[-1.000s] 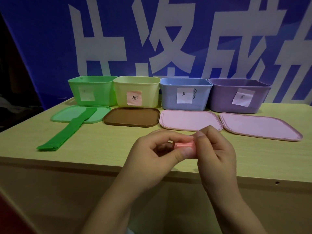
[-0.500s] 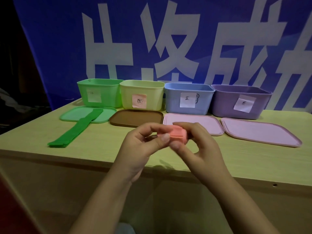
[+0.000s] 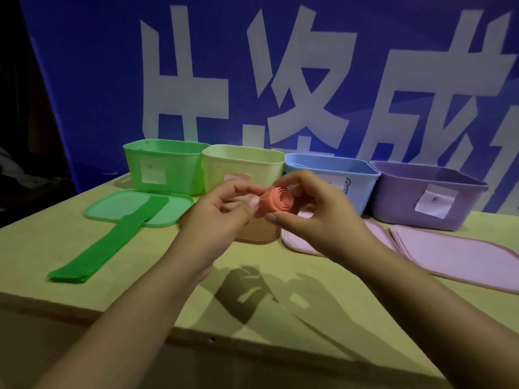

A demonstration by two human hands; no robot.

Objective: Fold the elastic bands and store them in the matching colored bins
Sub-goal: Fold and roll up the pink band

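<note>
Both hands' fingers (image 3: 254,203) pinch the rolled pink band (image 3: 276,203) between them.

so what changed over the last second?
Both hands, the left hand and right hand, lifted the pink band from near the table edge up in front of the bins and turned it, so its rolled spiral end now faces the camera. Both keep pinching it; nothing was let go. The green band, lids and four bins did not move; the camera itself shifted.

Four bins (image 3: 331,175) side by side behind four lids (image 3: 455,254), a band (image 3: 112,242) across the leftmost lid (image 3: 118,209).
</note>
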